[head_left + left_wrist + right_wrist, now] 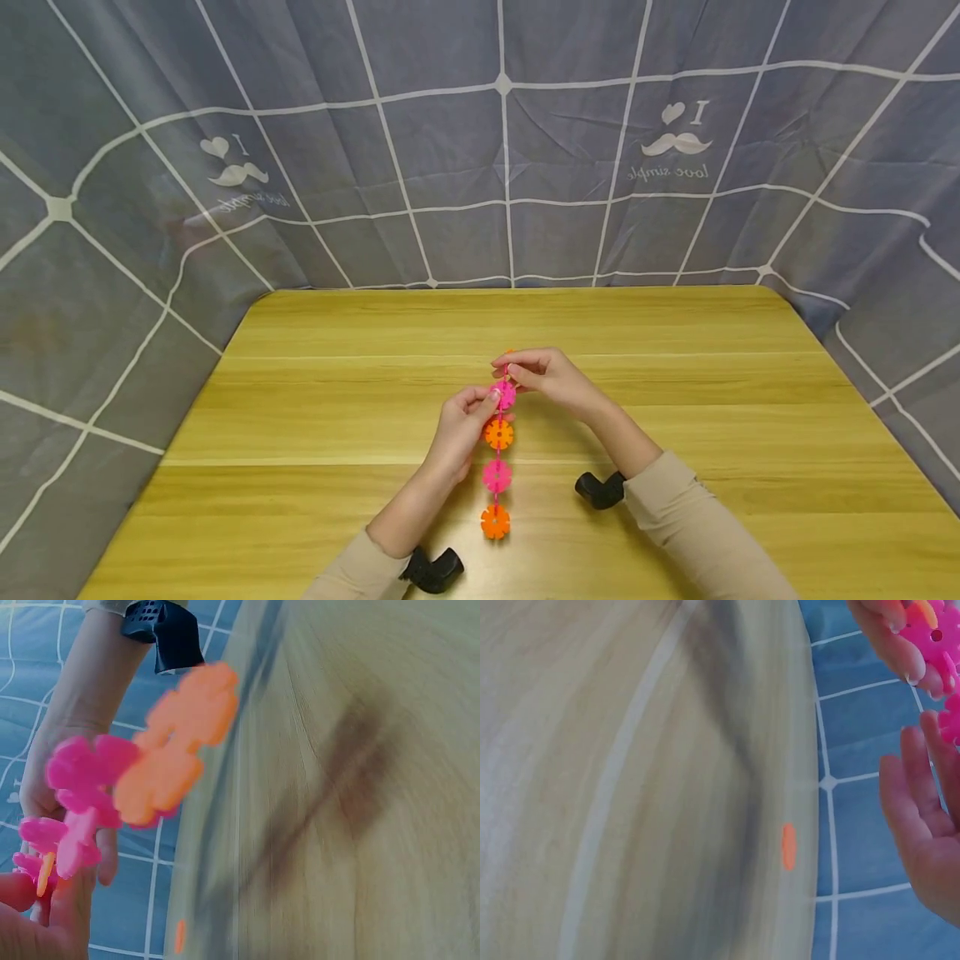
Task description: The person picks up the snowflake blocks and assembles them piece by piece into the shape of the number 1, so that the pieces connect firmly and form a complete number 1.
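A chain of pink and orange notched plastic interlocking discs runs toward the person in the head view, with an orange disc (495, 522) at its near end. My left hand (463, 425) pinches a pink disc (503, 395) near the far end, its thumb on top. Just beyond, my right hand (558, 379) pinches a pink disc seen edge-on, partly hidden by its fingertips. The left wrist view shows orange discs (159, 784) hanging close to the camera. At the right of the right wrist view, a pink disc (935, 634) sits by the fingertips.
A loose orange disc (788, 846) lies on the wooden table (300, 400), mostly hidden behind the right hand in the head view. Black wrist cameras (433, 571) sit below each wrist. A grey-blue checked curtain (457, 167) stands round the table.
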A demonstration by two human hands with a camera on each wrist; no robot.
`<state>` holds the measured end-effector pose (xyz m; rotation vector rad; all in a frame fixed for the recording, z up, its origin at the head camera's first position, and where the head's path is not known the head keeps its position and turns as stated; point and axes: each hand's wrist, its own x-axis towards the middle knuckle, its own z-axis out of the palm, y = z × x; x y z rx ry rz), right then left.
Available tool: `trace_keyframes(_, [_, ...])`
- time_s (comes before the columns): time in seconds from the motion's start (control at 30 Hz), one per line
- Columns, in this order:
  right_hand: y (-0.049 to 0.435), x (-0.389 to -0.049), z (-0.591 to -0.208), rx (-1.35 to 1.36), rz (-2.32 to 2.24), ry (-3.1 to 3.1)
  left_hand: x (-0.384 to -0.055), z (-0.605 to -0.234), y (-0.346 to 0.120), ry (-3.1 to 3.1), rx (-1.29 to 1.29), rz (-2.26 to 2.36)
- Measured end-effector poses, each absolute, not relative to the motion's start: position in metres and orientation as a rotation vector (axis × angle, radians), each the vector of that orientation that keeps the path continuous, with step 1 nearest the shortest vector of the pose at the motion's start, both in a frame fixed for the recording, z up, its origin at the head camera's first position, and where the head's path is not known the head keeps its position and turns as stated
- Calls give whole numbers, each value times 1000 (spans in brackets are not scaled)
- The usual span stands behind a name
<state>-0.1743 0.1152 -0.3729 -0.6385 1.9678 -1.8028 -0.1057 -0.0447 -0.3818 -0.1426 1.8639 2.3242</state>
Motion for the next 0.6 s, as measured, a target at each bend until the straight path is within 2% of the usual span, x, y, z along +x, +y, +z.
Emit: trace_keyframes(0.6, [115,-174,-385,-741,-1830,2021,-109,-374,-43,1802,49,2286])
